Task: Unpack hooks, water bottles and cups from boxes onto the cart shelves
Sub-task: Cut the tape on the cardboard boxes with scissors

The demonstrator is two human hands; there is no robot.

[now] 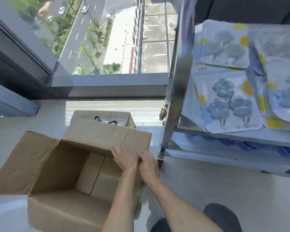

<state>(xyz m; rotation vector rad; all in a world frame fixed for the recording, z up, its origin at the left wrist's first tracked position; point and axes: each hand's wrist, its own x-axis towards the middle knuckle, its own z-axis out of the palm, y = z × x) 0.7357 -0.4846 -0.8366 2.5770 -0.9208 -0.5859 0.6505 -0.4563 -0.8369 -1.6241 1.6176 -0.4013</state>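
Both hands, left hand (126, 159) and right hand (148, 163), rest with fairly straight fingers on the far right flap of an open box (60, 166), apparently folding it back for access. Hook packs (228, 101) already lie on the cart (174, 81) shelf's front edge.

No text reads clearly. Blurred white letters mark the blue bottle labels (251, 145) at four o'clock. The hook packs' (228, 101) print is illegible.
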